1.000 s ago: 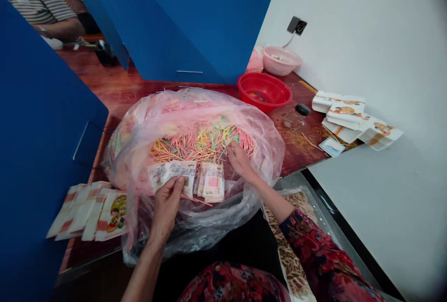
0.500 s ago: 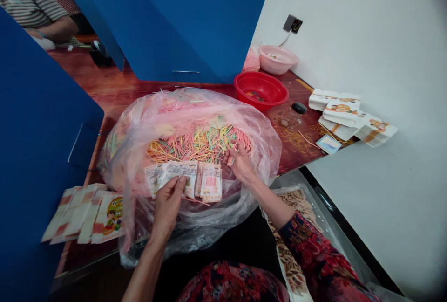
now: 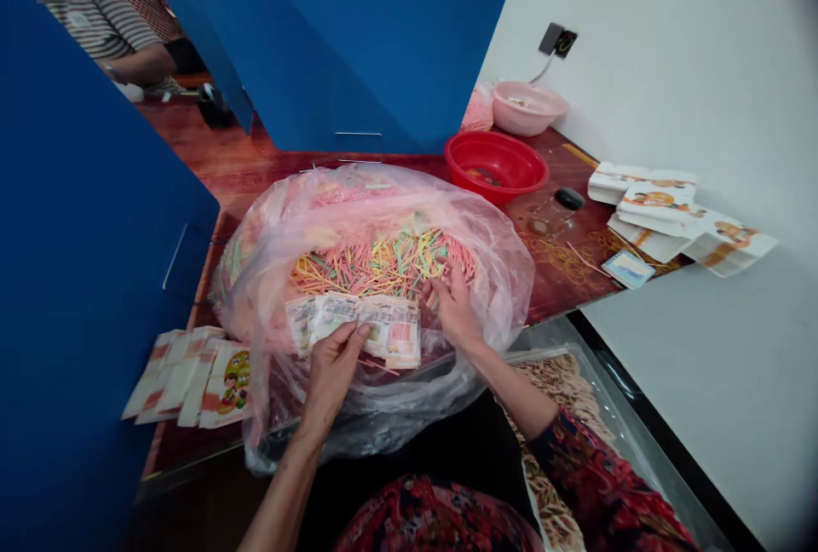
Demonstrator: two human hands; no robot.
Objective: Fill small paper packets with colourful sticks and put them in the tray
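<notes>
Several small printed paper packets (image 3: 402, 326) lie overlapping in a row at the near side of a large clear plastic bag. My left hand (image 3: 336, 365) is closed, thumb and forefinger pinching a packet in the middle of this row. Behind the packets, thin pink, yellow and green sticks (image 3: 364, 267) fill the open bag (image 3: 504, 279). At the right end of the pile my right hand (image 3: 457, 309) has its fingers curled round a few of the coloured sticks; the fingertips partly hide them.
Blue partitions (image 3: 358, 41) stand behind and to the left. Flattened printed packets (image 3: 185, 377) lie left of the bag. To the right are a red basin (image 3: 495, 164), a pink basin (image 3: 527, 109), a jar (image 3: 559, 211), rubber bands, and printed stacks (image 3: 665, 203). Someone's striped sleeve (image 3: 115, 11) shows beyond.
The whole view has shifted, so things sit farther right. My left hand has moved slightly right along the packet row. My right hand stays at the sticks, its fingers a little higher.
</notes>
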